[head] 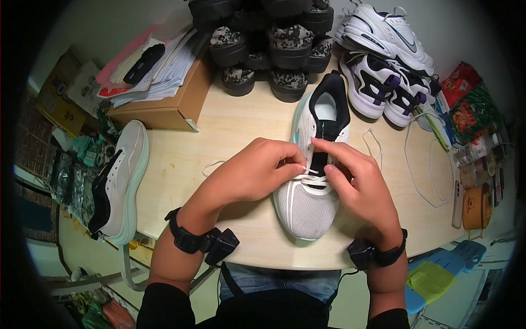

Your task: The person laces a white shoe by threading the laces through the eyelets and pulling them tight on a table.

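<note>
A white mesh running shoe [308, 209] rests on the table in front of me, its toe towards my body. Its black tongue [320, 160] shows between the two rows of eyelets. White lace [314, 179] crosses the lowest eyelets. My left hand [263, 168] pinches a lace end between thumb and forefinger, over the throat of the shoe. My right hand [357, 177] lies over the opposite side, thumb and forefinger apart. Its forefinger tip reaches the eyelet edge by the tongue; nothing shows between these fingers, and its other fingers are partly hidden.
The matching shoe [127, 177] lies on its side at the table's left edge. Behind stand stacked camouflage shoes [287, 49], a cardboard box [181, 103] under papers, and white sneakers [382, 37]. To the right are a loose white cord [415, 189], a phone [457, 205] and an orange container [476, 207].
</note>
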Available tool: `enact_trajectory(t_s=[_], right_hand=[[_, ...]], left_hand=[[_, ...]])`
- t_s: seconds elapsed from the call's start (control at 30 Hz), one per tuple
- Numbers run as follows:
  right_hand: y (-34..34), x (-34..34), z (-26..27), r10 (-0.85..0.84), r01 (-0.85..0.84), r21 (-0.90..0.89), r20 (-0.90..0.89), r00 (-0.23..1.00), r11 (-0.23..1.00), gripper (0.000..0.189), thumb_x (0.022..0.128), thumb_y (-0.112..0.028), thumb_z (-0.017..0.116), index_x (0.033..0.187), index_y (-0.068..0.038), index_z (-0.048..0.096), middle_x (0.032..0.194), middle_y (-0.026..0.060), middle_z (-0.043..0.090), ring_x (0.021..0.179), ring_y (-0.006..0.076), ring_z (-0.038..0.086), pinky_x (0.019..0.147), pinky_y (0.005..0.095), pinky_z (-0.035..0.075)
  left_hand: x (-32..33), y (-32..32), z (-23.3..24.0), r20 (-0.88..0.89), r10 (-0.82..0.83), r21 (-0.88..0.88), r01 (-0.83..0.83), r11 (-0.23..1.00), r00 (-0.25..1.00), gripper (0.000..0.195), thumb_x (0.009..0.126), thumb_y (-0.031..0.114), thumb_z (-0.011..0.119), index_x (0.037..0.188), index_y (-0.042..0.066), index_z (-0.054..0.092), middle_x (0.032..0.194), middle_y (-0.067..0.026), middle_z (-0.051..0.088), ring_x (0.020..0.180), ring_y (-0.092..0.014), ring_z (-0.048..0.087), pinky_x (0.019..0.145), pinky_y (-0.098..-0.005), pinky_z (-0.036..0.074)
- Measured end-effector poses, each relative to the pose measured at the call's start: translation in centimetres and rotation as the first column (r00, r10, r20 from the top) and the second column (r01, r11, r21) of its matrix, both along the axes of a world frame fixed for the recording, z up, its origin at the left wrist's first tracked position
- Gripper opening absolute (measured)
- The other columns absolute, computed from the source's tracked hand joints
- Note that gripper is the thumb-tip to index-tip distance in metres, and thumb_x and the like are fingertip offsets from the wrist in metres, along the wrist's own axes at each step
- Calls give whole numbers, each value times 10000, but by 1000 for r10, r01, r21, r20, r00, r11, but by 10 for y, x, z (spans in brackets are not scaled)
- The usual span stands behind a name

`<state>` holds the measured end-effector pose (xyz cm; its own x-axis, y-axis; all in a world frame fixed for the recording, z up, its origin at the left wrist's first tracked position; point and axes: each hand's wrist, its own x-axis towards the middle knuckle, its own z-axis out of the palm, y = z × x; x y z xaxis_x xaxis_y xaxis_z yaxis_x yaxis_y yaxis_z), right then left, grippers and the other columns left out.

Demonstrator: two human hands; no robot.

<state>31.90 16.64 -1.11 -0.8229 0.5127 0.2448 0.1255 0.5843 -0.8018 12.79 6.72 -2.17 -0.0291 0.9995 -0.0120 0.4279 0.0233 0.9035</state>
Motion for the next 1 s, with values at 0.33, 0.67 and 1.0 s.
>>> enact_trajectory(t_s=[0.33,0.67,1.0], right_hand=[[-1,1,-2,19,-19,68,5,1000,997,394,854,-24,576,1248,-35,580,999,166,646,778,308,627,716,363,498],[-5,2,-1,14,-16,66,22,1000,998,433,849,-21,576,1280,-41,557,1010,179,649,837,350,638,753,384,508],[-2,0,-3,76,-76,-47,-6,997,996,432,852,-8,564,1284,-24,547,1078,205,670,920,353,664,817,383,512]], left_hand=[[2,-6,6,-137,82,-98,-96,990,987,161,881,131,661,901,-29,652,653,-44,600,599,-85,494,553,-270,416],[8,-6,2,-197,153,49,-146,988,968,200,863,141,660,801,-35,590,632,-100,572,559,-155,488,551,-306,421],[9,-9,-1,-216,153,51,-145,988,964,188,854,127,643,809,-42,573,647,-116,574,570,-177,523,556,-316,433]])
